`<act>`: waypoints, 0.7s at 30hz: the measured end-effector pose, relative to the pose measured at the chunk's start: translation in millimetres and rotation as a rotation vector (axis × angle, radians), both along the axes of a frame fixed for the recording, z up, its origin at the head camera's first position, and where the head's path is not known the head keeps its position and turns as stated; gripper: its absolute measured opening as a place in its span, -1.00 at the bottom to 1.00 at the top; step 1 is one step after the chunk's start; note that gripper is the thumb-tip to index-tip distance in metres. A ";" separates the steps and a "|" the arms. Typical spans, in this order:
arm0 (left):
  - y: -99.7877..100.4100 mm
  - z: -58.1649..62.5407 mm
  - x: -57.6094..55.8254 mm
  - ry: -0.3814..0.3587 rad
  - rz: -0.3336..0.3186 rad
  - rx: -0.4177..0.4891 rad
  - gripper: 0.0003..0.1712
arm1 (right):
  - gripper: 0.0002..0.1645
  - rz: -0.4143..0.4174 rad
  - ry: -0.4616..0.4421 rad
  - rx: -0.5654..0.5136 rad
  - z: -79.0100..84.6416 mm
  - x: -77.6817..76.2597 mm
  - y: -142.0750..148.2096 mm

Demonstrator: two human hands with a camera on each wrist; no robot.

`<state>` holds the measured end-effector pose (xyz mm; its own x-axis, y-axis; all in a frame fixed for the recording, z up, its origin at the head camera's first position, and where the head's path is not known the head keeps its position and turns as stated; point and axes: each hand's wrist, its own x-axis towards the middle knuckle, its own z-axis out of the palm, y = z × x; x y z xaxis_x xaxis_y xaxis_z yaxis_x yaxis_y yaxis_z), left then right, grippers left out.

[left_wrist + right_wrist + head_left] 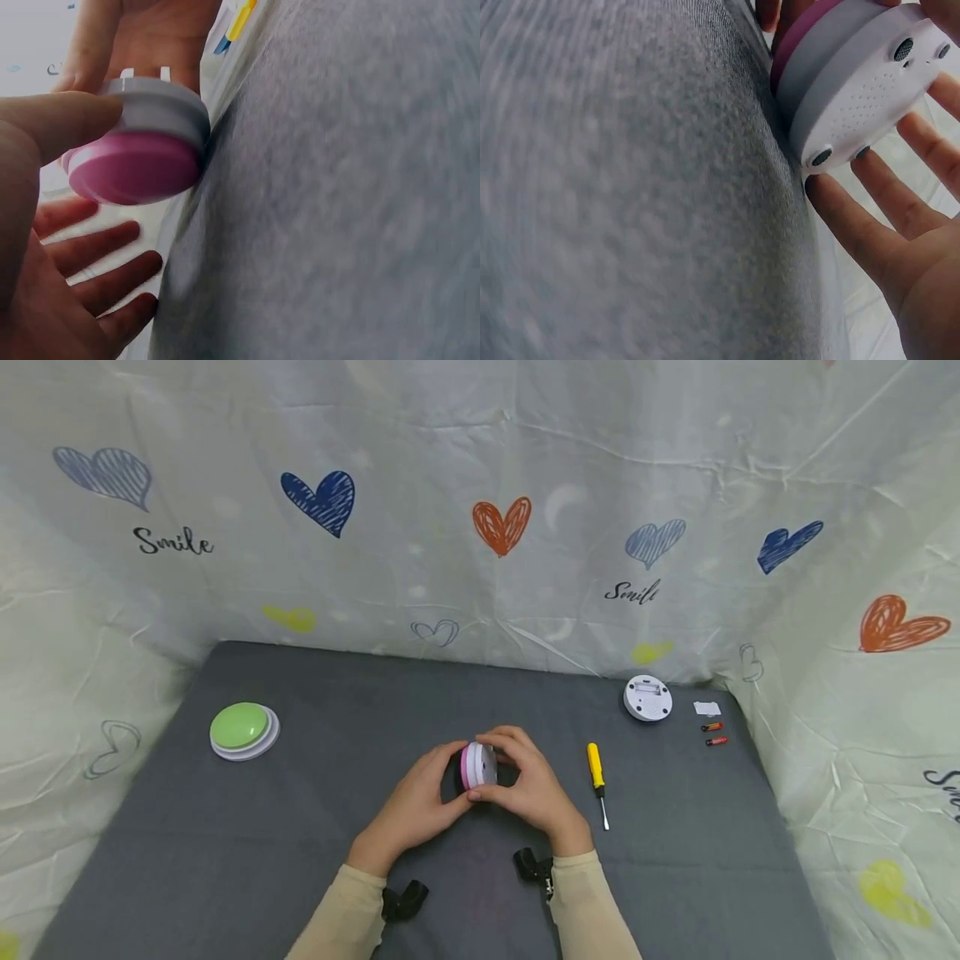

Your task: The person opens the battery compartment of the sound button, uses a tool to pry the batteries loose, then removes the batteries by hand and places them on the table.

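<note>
Pink-and-white button point(476, 767) is on edge between left hand point(414, 803) and right hand point(538, 789), both hands gripping it.

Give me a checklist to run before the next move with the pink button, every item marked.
1. Pink button held: ok, between the left hand and right hand.
2. Yellow screwdriver free to pick up: ok, it lies on the table to the right of the right hand.
3. Battery compartment of the white round unit covered: not ok, it looks open.
4. Two red batteries seated: not ok, both lie loose on the table.
5. Any batteries inside the pink button: cannot tell, its inside is hidden.
6. Green button apart from the hands: ok, it sits off to their left.
</note>
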<state>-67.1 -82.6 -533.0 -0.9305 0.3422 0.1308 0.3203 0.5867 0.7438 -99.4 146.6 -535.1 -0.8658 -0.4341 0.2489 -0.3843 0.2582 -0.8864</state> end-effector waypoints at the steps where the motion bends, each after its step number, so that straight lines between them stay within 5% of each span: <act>1: -1.3 0.4 0.0 -0.010 -0.003 0.009 0.00 | -0.07 0.002 0.009 0.014 -0.3 -0.1 -0.7; 9: -8.2 -2.3 -2.8 0.071 -0.075 0.050 -0.03 | 0.08 -0.004 0.019 0.080 -1.7 0.4 -5.3; 14: -10.0 -3.6 -2.4 0.064 -0.041 0.014 -0.16 | 0.13 0.001 -0.007 0.147 0.3 1.2 -2.8; 21: -7.6 -1.9 -2.5 0.026 -0.012 -0.025 -0.05 | 0.16 0.028 -0.089 0.257 7.4 2.2 2.3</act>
